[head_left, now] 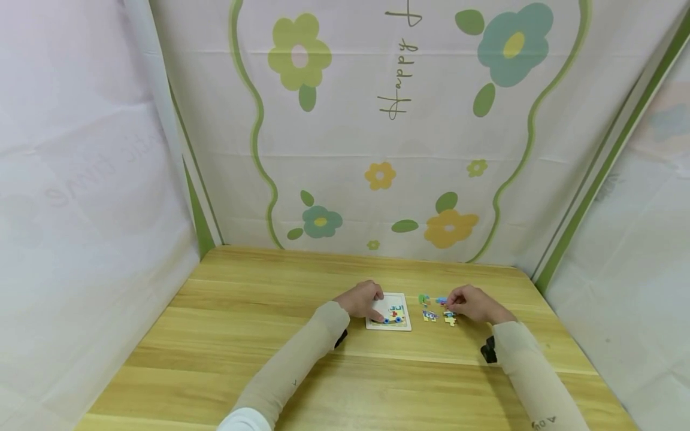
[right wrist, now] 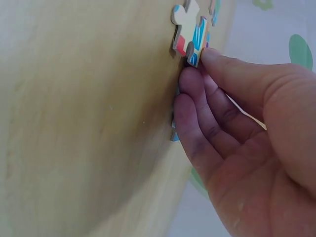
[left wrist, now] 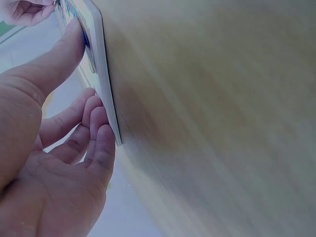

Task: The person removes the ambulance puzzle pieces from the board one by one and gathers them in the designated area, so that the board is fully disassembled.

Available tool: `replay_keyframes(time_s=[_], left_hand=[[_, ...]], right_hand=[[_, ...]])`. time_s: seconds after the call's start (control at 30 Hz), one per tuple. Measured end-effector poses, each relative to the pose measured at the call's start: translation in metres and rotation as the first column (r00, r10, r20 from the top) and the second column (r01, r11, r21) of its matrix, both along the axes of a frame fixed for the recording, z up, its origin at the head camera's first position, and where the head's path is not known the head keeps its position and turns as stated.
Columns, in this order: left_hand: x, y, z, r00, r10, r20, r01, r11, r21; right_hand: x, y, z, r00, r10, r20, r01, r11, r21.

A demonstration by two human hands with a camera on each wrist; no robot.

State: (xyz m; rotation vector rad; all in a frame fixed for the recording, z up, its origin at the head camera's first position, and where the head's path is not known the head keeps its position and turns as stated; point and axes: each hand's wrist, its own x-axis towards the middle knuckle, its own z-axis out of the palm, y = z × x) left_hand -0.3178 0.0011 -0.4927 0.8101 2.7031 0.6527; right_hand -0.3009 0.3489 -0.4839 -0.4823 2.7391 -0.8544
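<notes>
A white-framed puzzle board lies on the table, with joined picture pieces showing blue wheels in its lower part. At its left side is my left hand. The thumb presses on the board's face, while the other fingers touch its edge. Right of the board, my right hand pinches a small puzzle piece between thumb and index finger. A yellow puzzle piece lies right behind the pinched one. The remaining fingers are bent close to the tabletop.
Loose puzzle pieces lie between board and right hand, among them a green one and a blue-and-yellow one. The wooden table meets a flower-printed cloth at the back, with more cloth at both sides.
</notes>
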Motion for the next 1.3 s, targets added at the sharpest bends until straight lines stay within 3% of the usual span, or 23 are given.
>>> replay_keyframes(time_s=[0.57, 0.77, 0.93, 1.3], left_hand=[[-0.002, 0.000, -0.001, 1.000, -0.008, -0.005, 0.008, 1.000, 0.001], [-0.001, -0.001, 0.000, 1.000, -0.006, 0.000, 0.006, 1.000, 0.003], [-0.002, -0.001, 0.000, 1.000, -0.006, 0.009, 0.005, 1.000, 0.013], [-0.001, -0.001, 0.001, 1.000, -0.017, 0.006, 0.017, 1.000, 0.018]], right_hand=[[0.001, -0.008, 0.003, 1.000, 0.012, -0.016, -0.012, 1.000, 0.027], [-0.002, -0.014, 0.011, 1.000, 0.022, -0.020, -0.021, 0.999, 0.033], [-0.006, -0.029, 0.016, 0.999, 0.036, -0.022, -0.035, 0.998, 0.048], [-0.009, -0.087, 0.011, 0.984, 0.175, -0.020, -0.174, 0.984, 0.047]])
